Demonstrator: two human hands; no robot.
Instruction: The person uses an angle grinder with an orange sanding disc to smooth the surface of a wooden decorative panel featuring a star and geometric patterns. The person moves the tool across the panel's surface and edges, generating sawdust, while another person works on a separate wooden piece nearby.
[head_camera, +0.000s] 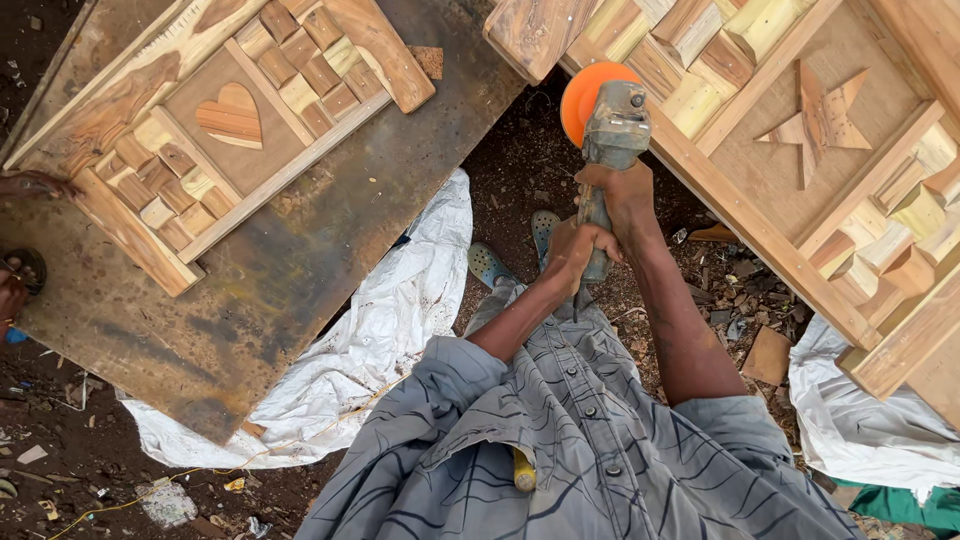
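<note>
Angle grinder (612, 135), orange disc (585, 95): being held against the edge of the star-carved wooden panel (800, 150). Right hand (625, 195) gripping its body, left hand (575, 250) closing round the handle. Panel edge partly smoothed, it seems; heart-carved panel (215, 130) lying apart on the dark board (300, 260).

Worn grey metal grinder (612, 140), matt orange disc (580, 95), raw wooden panel (800, 150)

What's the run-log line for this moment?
left hand: grips grinder rear | right hand: grips grinder body | orange disc: at star panel edge
</note>
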